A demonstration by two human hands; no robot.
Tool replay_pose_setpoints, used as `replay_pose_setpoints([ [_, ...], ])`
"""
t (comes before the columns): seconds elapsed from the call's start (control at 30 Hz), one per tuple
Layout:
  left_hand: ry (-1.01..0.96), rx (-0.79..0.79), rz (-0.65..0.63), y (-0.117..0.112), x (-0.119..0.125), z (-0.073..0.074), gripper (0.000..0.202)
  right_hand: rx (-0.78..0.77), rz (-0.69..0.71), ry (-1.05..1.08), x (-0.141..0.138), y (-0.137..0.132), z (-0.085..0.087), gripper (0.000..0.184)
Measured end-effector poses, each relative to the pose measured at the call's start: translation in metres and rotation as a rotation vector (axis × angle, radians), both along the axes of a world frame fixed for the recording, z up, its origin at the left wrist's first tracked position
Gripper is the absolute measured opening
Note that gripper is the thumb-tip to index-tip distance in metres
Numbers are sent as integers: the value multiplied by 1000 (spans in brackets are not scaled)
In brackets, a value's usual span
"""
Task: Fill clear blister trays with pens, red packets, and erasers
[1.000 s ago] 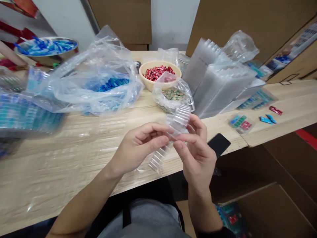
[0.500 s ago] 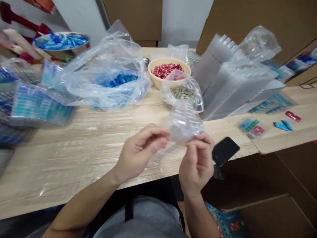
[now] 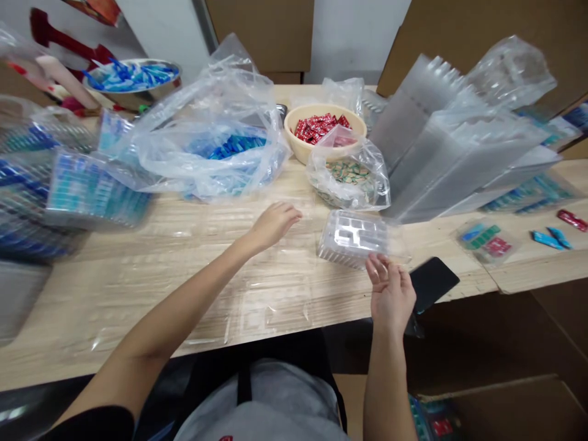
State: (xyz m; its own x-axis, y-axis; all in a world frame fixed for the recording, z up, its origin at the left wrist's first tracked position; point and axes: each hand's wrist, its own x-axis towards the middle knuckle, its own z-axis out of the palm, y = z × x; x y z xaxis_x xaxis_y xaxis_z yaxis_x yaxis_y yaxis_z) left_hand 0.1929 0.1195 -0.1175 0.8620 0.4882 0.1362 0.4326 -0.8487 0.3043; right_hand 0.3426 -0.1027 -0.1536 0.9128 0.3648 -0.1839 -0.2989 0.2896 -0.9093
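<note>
A stack of clear plastic blister trays (image 3: pixel 356 236) rests on the table in front of the bag of green and tan pieces. My right hand (image 3: pixel 390 291) is at the stack's near right corner, fingers loosely bent and slightly apart, not closed round it. To the left, my left hand (image 3: pixel 275 225) reaches palm down above clear trays (image 3: pixel 275 288) spread flat over the wooden table; its fingers are stretched out and hold nothing. The transparent plastic makes the edges of the spread trays hard to make out.
Behind stand an open bag of blue packets (image 3: pixel 234 147), a cream bowl of red packets (image 3: pixel 316 128) and a bag of green and tan pieces (image 3: pixel 351 174). Tall tray stacks (image 3: pixel 459 153) rise at right, near a black phone (image 3: pixel 434 283). Filled trays (image 3: pixel 96 190) are piled left.
The clear tray stack has gone from between my hands onto the table. My left hand has let go and moved up. My right hand has shifted right and loosened.
</note>
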Motion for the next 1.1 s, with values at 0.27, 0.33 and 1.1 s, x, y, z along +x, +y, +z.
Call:
replay_pose_setpoints([
  [0.27, 153, -72, -3, 13, 24, -43, 23, -492, -76, -382, 31, -22, -7, 51],
  [0.33, 134, -85, 22, 14, 18, -47, 26, -549, -103, -490, 30, -21, -10, 51],
  [1.1, -467, -923, 236, -102, 77, -53, 48, -638, 129, -1220, 50, -15, -44, 31],
])
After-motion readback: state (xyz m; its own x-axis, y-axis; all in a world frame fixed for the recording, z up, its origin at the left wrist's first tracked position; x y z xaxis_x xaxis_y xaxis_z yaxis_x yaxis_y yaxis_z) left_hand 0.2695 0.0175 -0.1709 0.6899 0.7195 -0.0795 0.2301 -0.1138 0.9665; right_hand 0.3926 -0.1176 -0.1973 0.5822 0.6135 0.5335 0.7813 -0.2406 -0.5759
